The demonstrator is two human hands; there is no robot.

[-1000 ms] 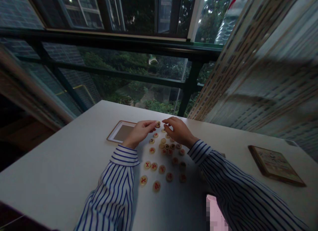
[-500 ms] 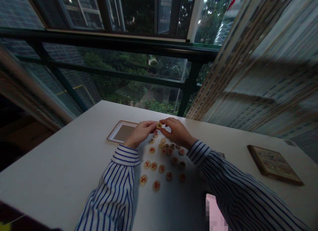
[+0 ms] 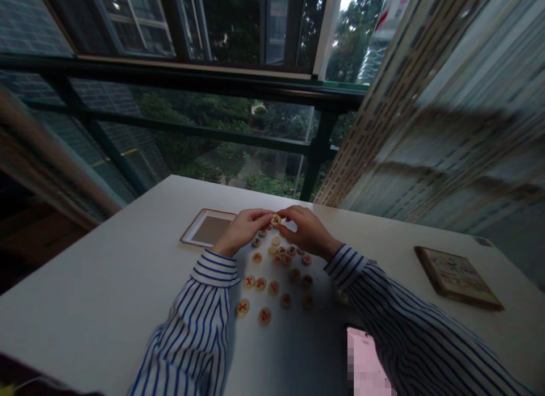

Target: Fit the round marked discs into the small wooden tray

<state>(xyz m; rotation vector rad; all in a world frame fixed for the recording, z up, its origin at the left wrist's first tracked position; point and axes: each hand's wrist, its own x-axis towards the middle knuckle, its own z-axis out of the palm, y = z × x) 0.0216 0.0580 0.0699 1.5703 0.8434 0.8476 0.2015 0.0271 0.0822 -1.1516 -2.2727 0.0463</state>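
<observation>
A round wooden game piece (image 3: 276,219) with a dark character is pinched between my two hands, its marked face toward the camera. My left hand (image 3: 246,230) grips its left edge with thumb and fingertips. On its right edge are the curled fingers of my right hand (image 3: 307,230). Below and between my forearms, several round pieces lie scattered on the white table (image 3: 106,265), most with red characters, such as a piece at the front (image 3: 264,316) and one at the left (image 3: 243,307). Two pale pieces show no marking.
Behind my left hand lies an open shallow tray (image 3: 208,228). A flat box with a decorated lid (image 3: 460,276) rests at the right. A phone with a pink screen (image 3: 367,359) is partly under my right forearm. Beyond the table stand a railing (image 3: 191,81) and a curtain (image 3: 383,101).
The held piece has turned slightly, and my right fingers have closed in around its edge. The whole view has shifted a little.
</observation>
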